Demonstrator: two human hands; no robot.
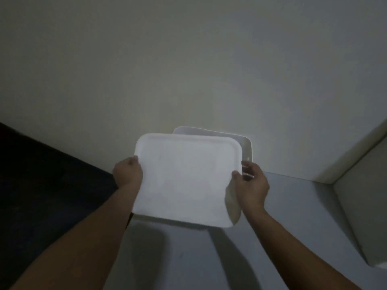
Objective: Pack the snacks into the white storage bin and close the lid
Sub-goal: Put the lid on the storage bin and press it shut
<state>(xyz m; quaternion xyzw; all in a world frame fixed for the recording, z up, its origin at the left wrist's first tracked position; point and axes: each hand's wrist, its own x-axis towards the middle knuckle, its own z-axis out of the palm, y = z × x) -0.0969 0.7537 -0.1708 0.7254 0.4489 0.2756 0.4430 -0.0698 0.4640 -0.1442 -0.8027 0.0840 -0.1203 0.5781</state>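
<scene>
A flat white lid is held above the white storage bin, shifted to the left and toward me, so only the bin's far right rim and a strip of its right wall show. My left hand grips the lid's left edge. My right hand grips its right edge, thumb on top. The bin's inside is hidden by the lid, and no snacks are visible.
The bin stands on a pale grey surface against a plain wall. A dark area lies to the left. A light raised ledge runs along the right.
</scene>
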